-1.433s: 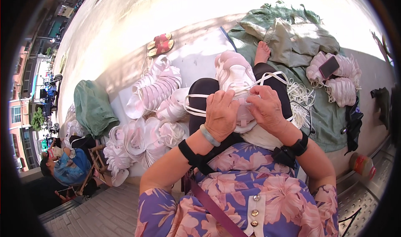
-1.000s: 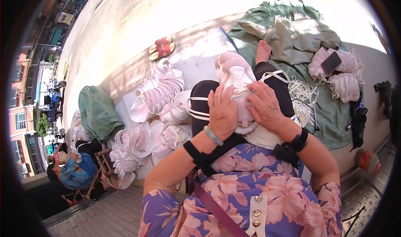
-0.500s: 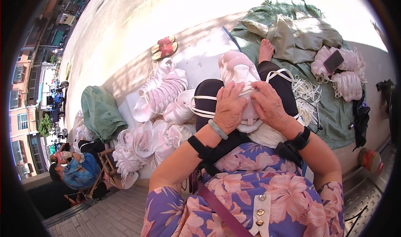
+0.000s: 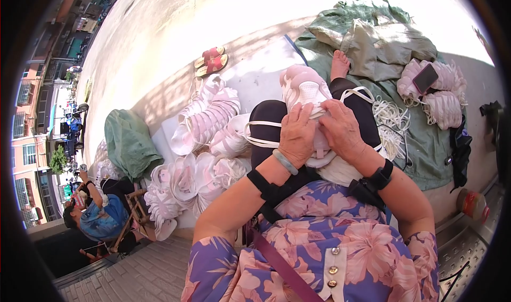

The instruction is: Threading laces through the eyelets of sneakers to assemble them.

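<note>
A pale pink and white sneaker upper (image 4: 296, 82) rests on my lap, its toe pointing away from me. My left hand (image 4: 298, 134) grips its left side, fingers bent over the lacing area. From the right, my right hand (image 4: 343, 131) holds the opposite side, its fingertips close to the left ones. A white shoelace (image 4: 262, 141) loops out to the left of the upper, and another white loop (image 4: 357, 90) stands out to the right. My fingers hide the eyelets and whatever part of the lace lies beneath them.
Nested uppers (image 4: 213, 113) and more piled uppers (image 4: 183, 182) lie to my left. At right are a heap of white laces (image 4: 393, 126), bundled uppers (image 4: 444, 109) and a phone (image 4: 425, 78). Red sandals (image 4: 212, 65) sit ahead; another person (image 4: 104, 217) sits far left.
Both hands stay on the upper, with the left hand and forearm shifted slightly right. The fingers have moved a little at the lacing area. The other person has raised an arm.
</note>
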{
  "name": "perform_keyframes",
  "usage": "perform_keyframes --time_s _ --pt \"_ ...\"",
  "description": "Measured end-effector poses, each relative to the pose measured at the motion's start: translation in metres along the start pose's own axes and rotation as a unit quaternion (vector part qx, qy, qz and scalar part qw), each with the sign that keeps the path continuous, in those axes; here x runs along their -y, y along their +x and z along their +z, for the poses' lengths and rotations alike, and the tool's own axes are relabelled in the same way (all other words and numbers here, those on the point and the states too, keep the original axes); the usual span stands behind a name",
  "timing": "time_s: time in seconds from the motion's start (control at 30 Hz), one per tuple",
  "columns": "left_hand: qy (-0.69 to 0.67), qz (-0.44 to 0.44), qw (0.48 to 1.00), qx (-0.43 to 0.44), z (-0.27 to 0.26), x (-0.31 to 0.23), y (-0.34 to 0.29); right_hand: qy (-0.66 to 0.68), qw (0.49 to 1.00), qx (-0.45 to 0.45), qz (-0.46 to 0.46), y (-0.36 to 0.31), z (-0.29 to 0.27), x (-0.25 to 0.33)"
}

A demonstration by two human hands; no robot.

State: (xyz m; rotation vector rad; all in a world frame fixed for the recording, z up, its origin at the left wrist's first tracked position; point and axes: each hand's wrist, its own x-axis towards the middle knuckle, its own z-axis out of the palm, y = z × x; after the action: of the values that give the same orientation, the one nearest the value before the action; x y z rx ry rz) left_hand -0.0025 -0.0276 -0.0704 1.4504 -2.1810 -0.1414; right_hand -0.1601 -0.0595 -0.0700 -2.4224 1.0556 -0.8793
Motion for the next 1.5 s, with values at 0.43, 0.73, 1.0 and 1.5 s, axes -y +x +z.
perform_keyframes --time_s 0.43,0.73,1.0,1.5 --pt "-0.014 -0.071 0.995 0.069 -0.025 -0.002 -0.005 -0.056 0.998 -0.009 0.012 -0.004 -0.031 0.003" --pt "-0.094 -0.081 0.992 -0.002 -0.05 0.005 -0.008 -0.197 0.953 -0.055 0.222 -0.126 -0.112 -0.151" --pt "-0.079 -0.067 0.995 -0.008 -0.064 0.009 -0.01 -0.082 0.994 0.045 0.052 -0.024 -0.063 -0.034" --pt "-0.079 -0.069 0.994 -0.019 -0.023 0.0 -0.001 -0.119 0.983 0.022 0.14 -0.087 -0.109 -0.081"
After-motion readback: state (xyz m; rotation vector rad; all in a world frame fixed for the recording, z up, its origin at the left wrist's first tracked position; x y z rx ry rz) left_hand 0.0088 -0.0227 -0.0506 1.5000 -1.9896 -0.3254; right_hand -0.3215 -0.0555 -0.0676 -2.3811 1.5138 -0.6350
